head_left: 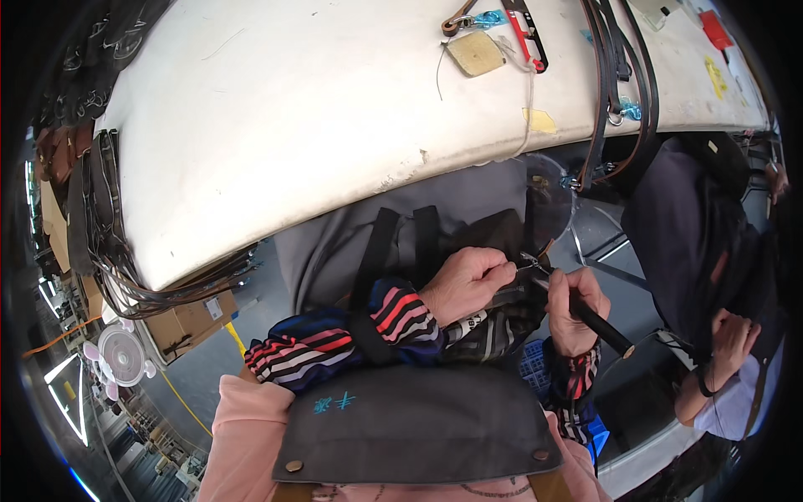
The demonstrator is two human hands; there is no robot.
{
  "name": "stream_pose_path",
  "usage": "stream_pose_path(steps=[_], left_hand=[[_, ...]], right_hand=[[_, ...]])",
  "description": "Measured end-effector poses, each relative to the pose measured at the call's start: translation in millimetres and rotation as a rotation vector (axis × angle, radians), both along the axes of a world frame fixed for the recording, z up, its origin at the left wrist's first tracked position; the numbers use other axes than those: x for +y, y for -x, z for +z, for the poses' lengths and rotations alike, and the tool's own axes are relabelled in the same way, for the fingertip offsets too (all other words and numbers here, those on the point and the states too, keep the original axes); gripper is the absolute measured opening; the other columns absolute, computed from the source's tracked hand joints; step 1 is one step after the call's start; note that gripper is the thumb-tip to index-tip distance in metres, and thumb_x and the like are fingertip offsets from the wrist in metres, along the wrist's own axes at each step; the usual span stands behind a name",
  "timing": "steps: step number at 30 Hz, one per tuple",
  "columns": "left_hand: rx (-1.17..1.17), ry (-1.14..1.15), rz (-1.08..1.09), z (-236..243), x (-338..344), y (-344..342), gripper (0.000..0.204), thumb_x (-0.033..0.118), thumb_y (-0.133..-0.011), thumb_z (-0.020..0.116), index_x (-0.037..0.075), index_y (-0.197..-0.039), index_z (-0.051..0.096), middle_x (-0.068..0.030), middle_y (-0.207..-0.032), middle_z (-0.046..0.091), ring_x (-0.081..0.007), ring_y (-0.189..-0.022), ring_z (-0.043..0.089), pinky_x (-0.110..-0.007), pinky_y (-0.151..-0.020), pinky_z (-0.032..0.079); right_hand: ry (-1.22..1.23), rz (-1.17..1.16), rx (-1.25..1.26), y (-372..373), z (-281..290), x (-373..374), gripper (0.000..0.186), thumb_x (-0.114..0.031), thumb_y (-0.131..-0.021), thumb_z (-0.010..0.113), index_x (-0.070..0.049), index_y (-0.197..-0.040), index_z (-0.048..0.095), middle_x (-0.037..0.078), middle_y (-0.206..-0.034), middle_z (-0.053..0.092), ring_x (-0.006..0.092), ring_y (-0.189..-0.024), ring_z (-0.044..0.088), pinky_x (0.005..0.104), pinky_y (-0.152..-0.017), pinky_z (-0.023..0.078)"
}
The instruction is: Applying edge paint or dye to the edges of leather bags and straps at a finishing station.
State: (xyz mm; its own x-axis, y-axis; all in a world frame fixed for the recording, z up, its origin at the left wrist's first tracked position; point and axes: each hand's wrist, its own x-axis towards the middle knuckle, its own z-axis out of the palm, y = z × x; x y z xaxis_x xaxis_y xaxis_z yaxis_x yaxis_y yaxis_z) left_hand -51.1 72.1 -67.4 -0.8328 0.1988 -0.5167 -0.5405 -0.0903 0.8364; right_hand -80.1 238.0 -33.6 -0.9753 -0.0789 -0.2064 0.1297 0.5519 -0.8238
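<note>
My left hand [464, 284] pinches a small piece, mostly hidden by the fingers, beside a little metal fitting [529, 261] on a brown-edged dark strap, over dark fabric on my lap. My right hand [571, 314] is wrapped round a long black handle [608, 333] with a light-metal end, and a thin metal part runs from it toward the fitting. Whether that part touches the fitting is too small to tell. Both hands are just below the near edge of the white padded table [318, 100].
Leather straps [598, 100] hang over the table edge; more straps [109, 209] lie at left. Red-black snips [529, 38] and a beige block [475, 53] sit on top. A pink fan [120, 356] and cardboard box [192, 322] stand lower left. A co-worker's hand [733, 339] holds dark fabric at right.
</note>
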Motion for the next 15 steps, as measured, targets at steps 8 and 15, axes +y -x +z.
stream_pose_path(steps=[8, 15], left_hand=[[-0.045, -0.057, -0.068, -3.2, -5.5, 4.9, 0.028, 0.017, -0.089, 0.049, 0.000, -0.067, 0.048, 0.0077, -0.058, 0.033, -0.0005, -0.056, 0.028, -0.021, -0.045, 0.024], [-0.049, -0.042, -0.011, -2.8, -2.2, -2.9, 0.028, 0.017, -0.089, 0.050, 0.001, -0.066, 0.048, 0.0075, -0.058, 0.032, -0.0008, -0.055, 0.027, -0.021, -0.045, 0.024]], right_hand=[[0.207, 0.273, 0.177, -33.0, 6.6, -28.6, 0.013, 0.000, -0.069, 0.066, -0.004, -0.070, 0.053, 0.006, -0.053, 0.052, 0.0143, -0.044, 0.051, 0.0242, -0.044, 0.040], [0.210, -0.040, 0.087, -23.5, -0.2, -16.2, 0.017, -0.008, -0.080, 0.060, -0.004, -0.067, 0.050, 0.005, -0.050, 0.051, 0.0065, -0.043, 0.047, 0.0219, -0.041, 0.037]])
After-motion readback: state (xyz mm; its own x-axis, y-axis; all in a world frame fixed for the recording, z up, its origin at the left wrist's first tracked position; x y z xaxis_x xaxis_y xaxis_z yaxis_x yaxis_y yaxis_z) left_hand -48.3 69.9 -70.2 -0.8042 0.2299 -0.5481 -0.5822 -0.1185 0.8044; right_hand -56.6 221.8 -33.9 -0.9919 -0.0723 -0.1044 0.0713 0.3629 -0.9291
